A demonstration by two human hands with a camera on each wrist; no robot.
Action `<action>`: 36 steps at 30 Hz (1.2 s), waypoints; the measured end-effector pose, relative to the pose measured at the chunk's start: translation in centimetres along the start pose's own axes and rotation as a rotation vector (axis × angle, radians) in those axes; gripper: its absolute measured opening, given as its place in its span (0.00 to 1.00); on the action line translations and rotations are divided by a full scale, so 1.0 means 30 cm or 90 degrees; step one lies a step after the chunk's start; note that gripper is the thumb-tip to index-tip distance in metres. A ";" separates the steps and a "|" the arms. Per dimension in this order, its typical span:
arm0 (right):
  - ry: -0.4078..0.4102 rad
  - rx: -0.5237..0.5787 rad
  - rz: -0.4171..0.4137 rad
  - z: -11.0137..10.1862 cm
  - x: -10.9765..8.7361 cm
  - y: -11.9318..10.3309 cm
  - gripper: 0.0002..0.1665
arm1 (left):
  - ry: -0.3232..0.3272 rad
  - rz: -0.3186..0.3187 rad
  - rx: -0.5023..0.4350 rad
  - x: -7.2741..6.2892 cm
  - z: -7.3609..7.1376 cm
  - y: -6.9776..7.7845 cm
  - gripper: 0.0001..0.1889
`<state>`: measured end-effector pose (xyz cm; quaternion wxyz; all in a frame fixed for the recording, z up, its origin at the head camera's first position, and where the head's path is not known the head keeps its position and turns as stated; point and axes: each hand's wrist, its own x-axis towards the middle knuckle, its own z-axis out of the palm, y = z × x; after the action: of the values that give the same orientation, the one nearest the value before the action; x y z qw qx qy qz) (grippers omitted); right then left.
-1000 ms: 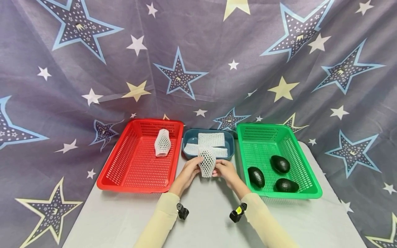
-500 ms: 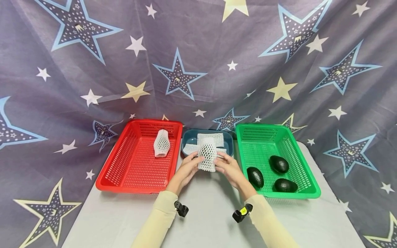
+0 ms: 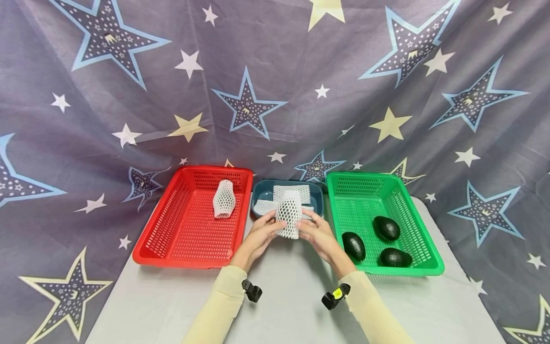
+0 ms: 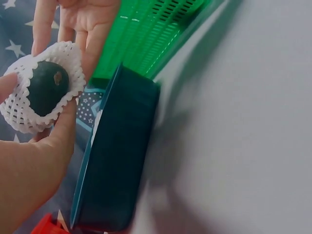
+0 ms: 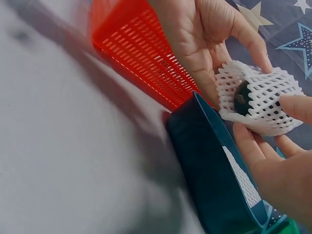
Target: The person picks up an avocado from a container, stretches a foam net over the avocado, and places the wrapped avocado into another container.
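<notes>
An avocado (image 4: 48, 87) sits inside a white foam net sleeve (image 3: 289, 215), held in front of the blue basin. From its left side my left hand (image 3: 259, 240) grips the sleeve, the thumb lying on the near face. My right hand (image 3: 319, 240) holds the opposite side, with fingers and thumb on the netting. In the left wrist view the sleeve's lower opening bares the avocado's dark end. The right wrist view also has dark skin (image 5: 242, 97) visible through the mouth of the sleeve.
At left, a red basket (image 3: 185, 234) contains one bulging white foam net (image 3: 224, 198). Behind the hands, the blue basin (image 3: 267, 195) holds flat foam nets (image 3: 296, 192). Three bare avocados (image 3: 387, 228) lie in the green basket (image 3: 354, 212) at right.
The netted avocado has tipped and risen slightly between my hands. My right hand has shifted its hold upward along the sleeve, and both thumbs now press on the near face. The baskets stay put.
</notes>
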<state>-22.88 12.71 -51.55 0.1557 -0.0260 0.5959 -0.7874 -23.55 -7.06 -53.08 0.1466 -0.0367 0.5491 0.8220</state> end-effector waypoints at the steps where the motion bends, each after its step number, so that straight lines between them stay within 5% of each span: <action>1: 0.001 -0.001 -0.003 0.000 0.001 0.000 0.34 | 0.003 -0.001 0.001 -0.001 0.000 0.000 0.39; 11: 0.052 -0.062 -0.042 -0.006 0.010 -0.002 0.33 | -0.006 0.020 0.029 -0.004 0.006 -0.006 0.35; 19: 0.097 -0.140 -0.088 0.015 0.011 -0.007 0.36 | -0.012 0.045 0.144 0.000 0.031 -0.003 0.32; 26: 0.040 -0.096 -0.094 0.036 0.001 -0.005 0.38 | 0.002 0.054 0.171 -0.001 0.046 0.007 0.28; 36: 0.029 -0.067 -0.080 0.038 -0.003 -0.010 0.40 | 0.041 0.057 0.151 0.010 0.051 0.021 0.32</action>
<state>-22.61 11.75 -50.92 0.0906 -0.0536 0.6368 -0.7638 -23.85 -5.82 -51.98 0.0957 -0.0206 0.6482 0.7552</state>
